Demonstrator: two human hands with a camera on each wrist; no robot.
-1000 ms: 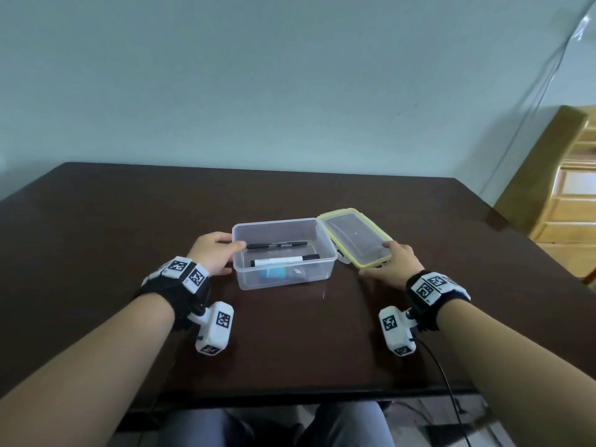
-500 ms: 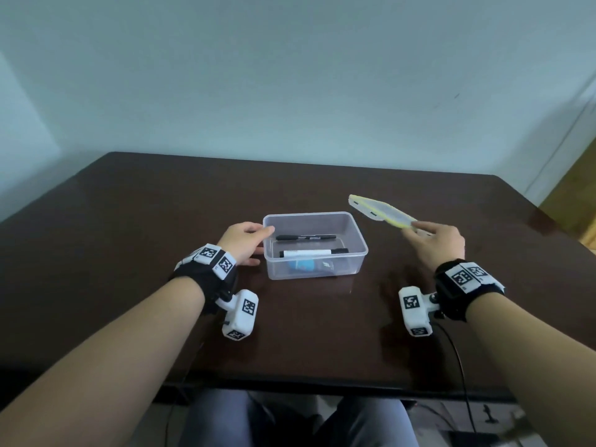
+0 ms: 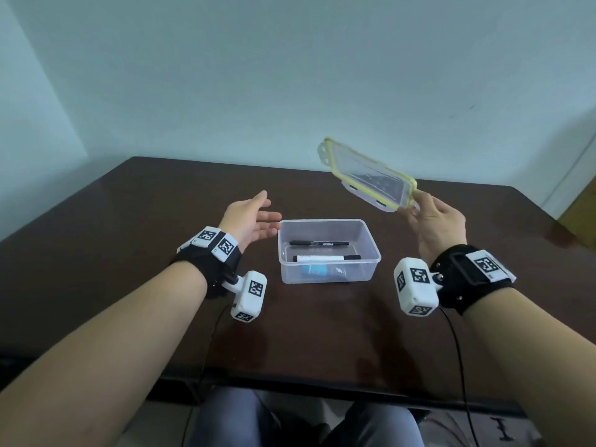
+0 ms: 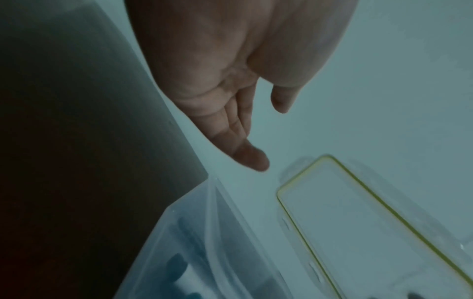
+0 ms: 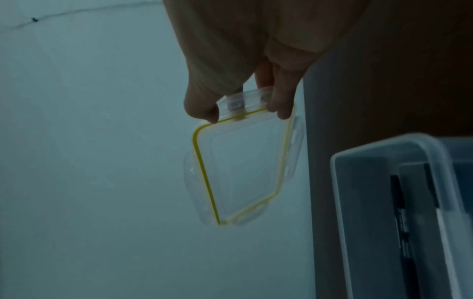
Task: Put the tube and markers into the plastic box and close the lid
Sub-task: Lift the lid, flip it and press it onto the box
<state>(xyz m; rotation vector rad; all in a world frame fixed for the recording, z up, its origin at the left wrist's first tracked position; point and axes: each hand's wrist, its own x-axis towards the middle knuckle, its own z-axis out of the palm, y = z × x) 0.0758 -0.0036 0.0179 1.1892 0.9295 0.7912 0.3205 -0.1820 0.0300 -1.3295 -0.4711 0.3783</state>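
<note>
Since half a second ago the lid (image 3: 367, 177) has risen from low over the surface (image 3: 96, 253) beside the box (image 3: 329, 250) to well above it, now up and to the right of the box and tilted, its far end raised toward the wall; the left hand (image 3: 250, 221) has come off the box's left wall and lifted. The right hand (image 3: 433, 221) pinches the lid at its near short edge, thumb on one face and fingers (image 5: 281, 101) on the other beside a clear latch flap, as the right wrist view shows. The left hand's grip is spread, palm turned toward the box and holding nothing, just left of the box and apart from it. Inside the box lie two markers, a black marker (image 3: 319, 243) toward the far wall and a white marker (image 3: 325, 258) nearer, with a blue tube (image 3: 314, 270) at the near wall, so the filling looks done and the step in hand is closing. The next move, I judge, calls for swinging the lid left over the box, levelling it, lining its yellow seal up with the rim, and likely steadying the box or the lid's free end with the left hand before pressing down and snapping the flaps. Held by one edge only, the lid could sag or land skewed.
</note>
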